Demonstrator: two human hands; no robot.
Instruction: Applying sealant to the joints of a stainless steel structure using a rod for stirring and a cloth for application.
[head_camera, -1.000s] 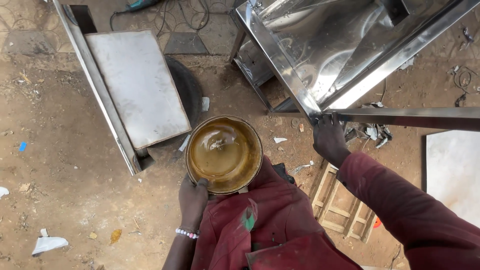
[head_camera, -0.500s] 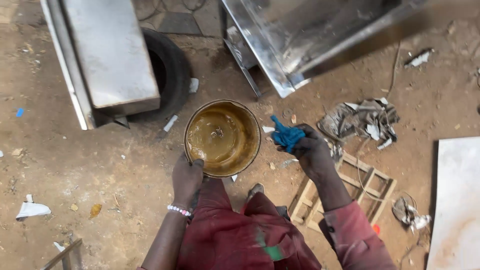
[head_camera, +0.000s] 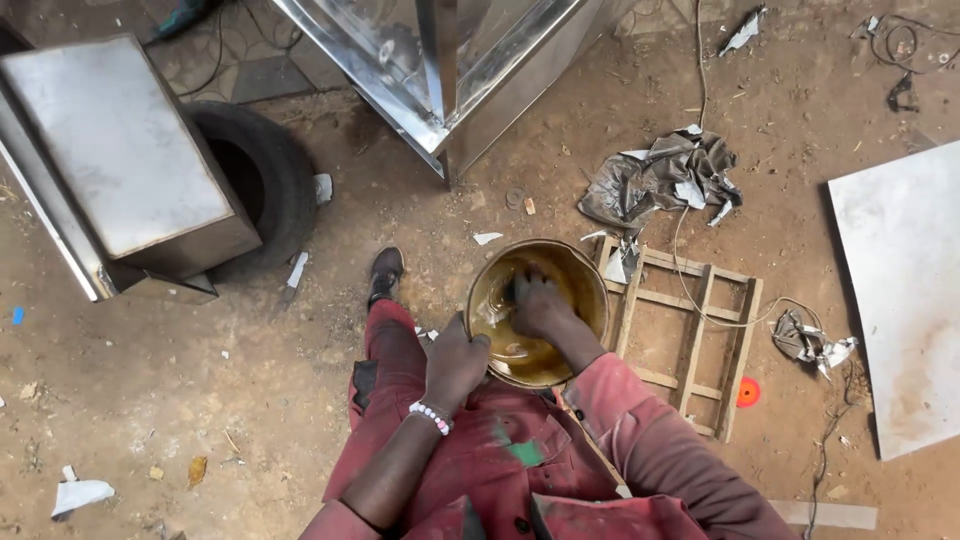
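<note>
While its fingers curl over the near-left rim, the left hand (head_camera: 455, 360) clamps one round metal bowl (head_camera: 575, 275). Pressed inside, the right hand (head_camera: 538, 303) lies on the bowl's floor, fingers close together over a bit of blue cloth (head_camera: 519, 291); whether they grip it I cannot tell. Round, the bowl has no long axis; its mouth faces up. It sits above the red-clad lap, brassy yellow, wet and shiny. One wooden frame (head_camera: 690, 330) lies right, one tyre (head_camera: 262, 180) far left.
</note>
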